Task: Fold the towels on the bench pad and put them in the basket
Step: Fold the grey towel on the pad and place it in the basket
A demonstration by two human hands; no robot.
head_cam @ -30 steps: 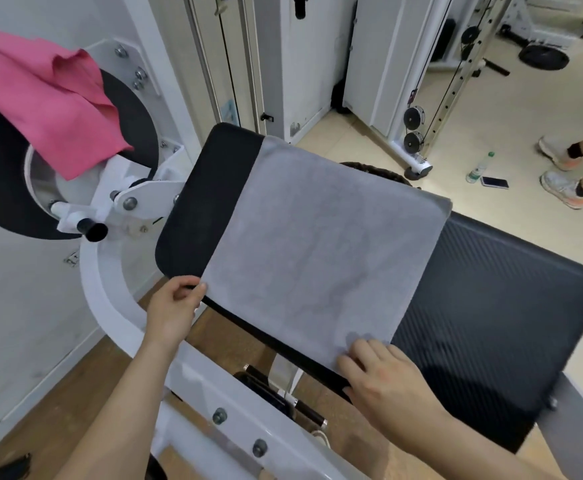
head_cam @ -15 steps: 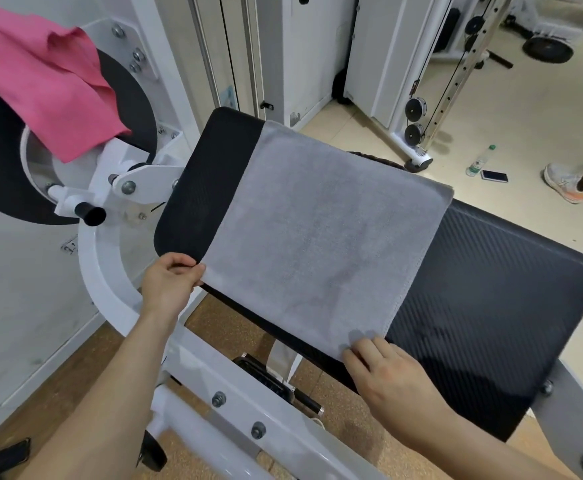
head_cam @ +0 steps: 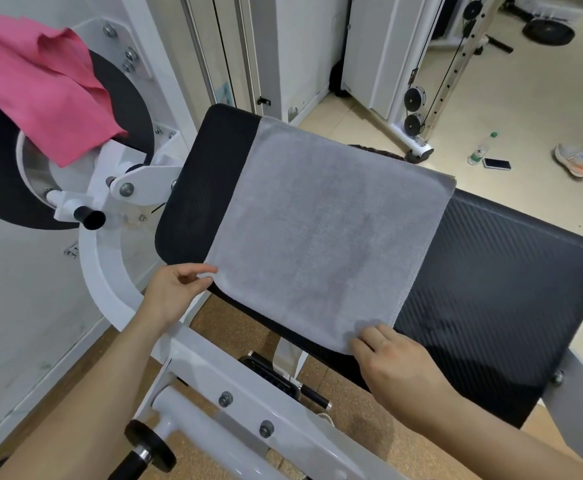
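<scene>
A grey towel (head_cam: 328, 223) lies flat across the black bench pad (head_cam: 498, 271), covering its middle. My left hand (head_cam: 172, 292) pinches the towel's near left corner between thumb and fingers. My right hand (head_cam: 394, 365) holds the near right corner, its fingers curled over the hem at the pad's front edge. A pink towel (head_cam: 40, 91) hangs over the round black part of the machine at the upper left. No basket is in view.
The white machine frame (head_cam: 234, 393) runs under the pad, with a black knob (head_cam: 151, 452) low down. On the far floor stand a bottle (head_cam: 480, 150) and a phone (head_cam: 496, 163). A person's shoe (head_cam: 574, 161) shows at the right edge.
The towel has been smoothed flat and its wrinkles are gone. Both hands stay at the near corners, the left thumb and finger now pinching the corner more plainly.
</scene>
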